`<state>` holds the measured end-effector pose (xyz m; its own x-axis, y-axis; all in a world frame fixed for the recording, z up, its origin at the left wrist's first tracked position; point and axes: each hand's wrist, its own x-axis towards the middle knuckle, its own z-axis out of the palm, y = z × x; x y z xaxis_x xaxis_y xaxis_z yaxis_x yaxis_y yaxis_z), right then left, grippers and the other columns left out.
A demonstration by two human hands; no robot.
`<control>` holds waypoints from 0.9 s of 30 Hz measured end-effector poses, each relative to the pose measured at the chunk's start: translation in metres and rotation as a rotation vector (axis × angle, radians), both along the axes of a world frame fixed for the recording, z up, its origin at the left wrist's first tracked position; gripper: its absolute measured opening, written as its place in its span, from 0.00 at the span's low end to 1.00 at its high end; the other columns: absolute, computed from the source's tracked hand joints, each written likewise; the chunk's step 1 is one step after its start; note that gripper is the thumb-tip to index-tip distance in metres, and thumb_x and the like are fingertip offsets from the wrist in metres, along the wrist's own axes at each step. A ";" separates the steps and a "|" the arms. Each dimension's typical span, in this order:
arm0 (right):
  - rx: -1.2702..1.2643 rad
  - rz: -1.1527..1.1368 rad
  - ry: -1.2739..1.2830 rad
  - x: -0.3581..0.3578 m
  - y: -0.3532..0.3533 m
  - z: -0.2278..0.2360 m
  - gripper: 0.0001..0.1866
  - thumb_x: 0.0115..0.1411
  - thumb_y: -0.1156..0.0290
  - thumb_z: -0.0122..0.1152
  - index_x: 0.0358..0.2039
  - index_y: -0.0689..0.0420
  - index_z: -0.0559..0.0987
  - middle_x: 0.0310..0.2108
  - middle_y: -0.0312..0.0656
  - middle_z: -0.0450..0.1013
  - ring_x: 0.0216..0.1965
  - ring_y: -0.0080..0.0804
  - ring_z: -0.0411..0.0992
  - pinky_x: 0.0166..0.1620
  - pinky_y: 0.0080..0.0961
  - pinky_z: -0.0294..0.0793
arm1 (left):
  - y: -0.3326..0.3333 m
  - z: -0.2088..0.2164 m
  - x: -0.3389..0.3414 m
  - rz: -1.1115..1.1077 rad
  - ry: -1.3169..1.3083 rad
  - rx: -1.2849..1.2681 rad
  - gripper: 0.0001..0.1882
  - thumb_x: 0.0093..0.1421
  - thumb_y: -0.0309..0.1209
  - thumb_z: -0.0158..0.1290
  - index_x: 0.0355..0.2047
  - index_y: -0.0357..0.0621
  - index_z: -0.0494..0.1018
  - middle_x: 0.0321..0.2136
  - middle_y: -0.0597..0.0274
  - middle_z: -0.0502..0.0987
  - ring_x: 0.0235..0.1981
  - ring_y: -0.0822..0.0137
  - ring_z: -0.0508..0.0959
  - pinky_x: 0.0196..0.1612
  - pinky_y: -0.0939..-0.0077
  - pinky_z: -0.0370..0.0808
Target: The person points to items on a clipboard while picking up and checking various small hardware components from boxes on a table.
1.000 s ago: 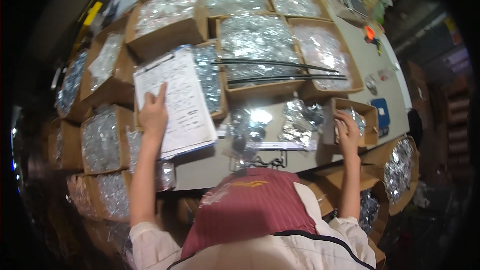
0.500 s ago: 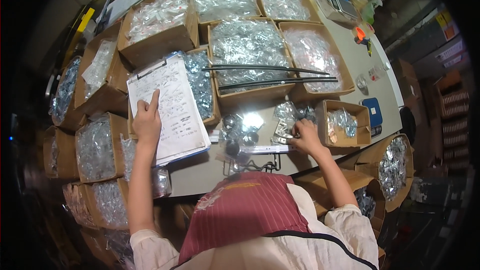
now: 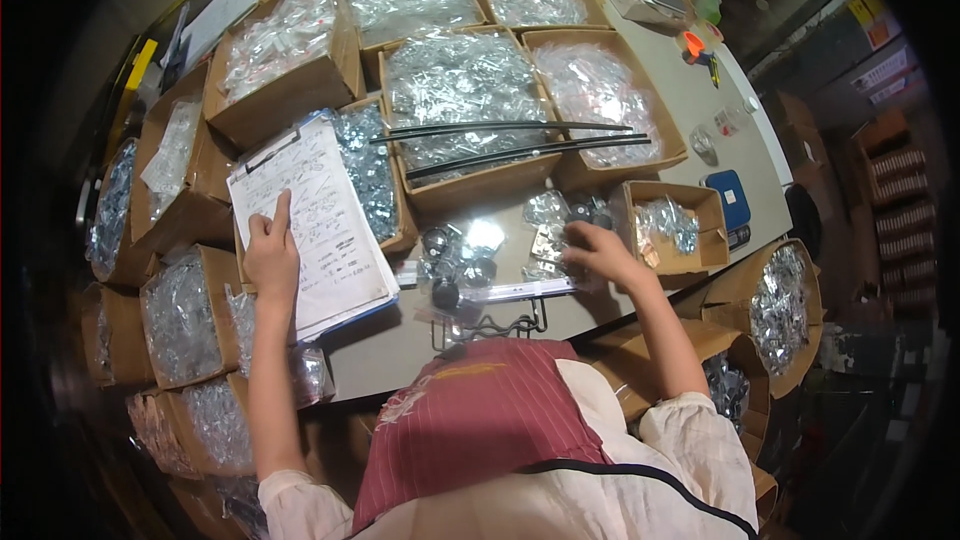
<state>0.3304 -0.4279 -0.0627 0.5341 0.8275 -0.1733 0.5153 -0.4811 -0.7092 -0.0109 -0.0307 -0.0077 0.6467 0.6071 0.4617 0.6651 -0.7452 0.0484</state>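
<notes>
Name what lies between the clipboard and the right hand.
In the head view: dark round parts, then silvery parts by the right hand, a pale strip below them.

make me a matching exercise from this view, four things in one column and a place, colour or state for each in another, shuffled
Things
1. left hand
2. right hand
3. black strips
4. apron

Places, colours, states
A. lying across open boxes
B. dark red
C. at the small clear bags
D. pointing on a written sheet

Pairs: 1-D, 2-C, 3-A, 4-B
</notes>
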 end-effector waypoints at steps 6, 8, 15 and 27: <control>-0.115 0.237 -0.306 -0.011 0.005 0.001 0.27 0.51 0.66 0.69 0.51 0.60 0.73 0.41 0.50 0.75 0.46 0.46 0.73 0.51 0.39 0.74 | 0.002 -0.004 0.000 0.026 0.025 -0.012 0.32 0.58 0.24 0.55 0.61 0.70 0.72 0.32 0.63 0.66 0.27 0.61 0.74 0.30 0.64 0.75; -0.060 -0.097 0.269 -0.004 -0.001 -0.008 0.25 0.53 0.67 0.65 0.52 0.61 0.74 0.40 0.44 0.76 0.43 0.36 0.77 0.44 0.32 0.78 | 0.002 -0.004 0.002 0.002 0.006 0.013 0.32 0.58 0.24 0.55 0.61 0.71 0.71 0.32 0.63 0.66 0.27 0.61 0.74 0.29 0.64 0.75; 0.558 -0.531 1.430 0.000 -0.019 0.037 0.23 0.60 0.65 0.53 0.53 0.63 0.75 0.42 0.47 0.79 0.40 0.33 0.79 0.43 0.34 0.82 | 0.005 -0.007 -0.004 0.014 0.045 -0.013 0.33 0.59 0.25 0.54 0.63 0.72 0.69 0.32 0.63 0.66 0.28 0.62 0.74 0.30 0.64 0.75; 0.833 -0.448 1.533 0.009 -0.044 0.043 0.29 0.60 0.67 0.53 0.62 0.60 0.66 0.53 0.56 0.72 0.51 0.55 0.74 0.53 0.52 0.76 | 0.007 -0.008 -0.001 0.007 0.046 -0.018 0.33 0.60 0.25 0.53 0.64 0.72 0.68 0.32 0.62 0.66 0.28 0.62 0.73 0.30 0.64 0.74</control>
<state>0.3393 -0.4721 -0.0192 0.4996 0.7992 -0.3342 -0.8191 0.3102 -0.4826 -0.0116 -0.0241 -0.0156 0.6628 0.6197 0.4203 0.6721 -0.7398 0.0309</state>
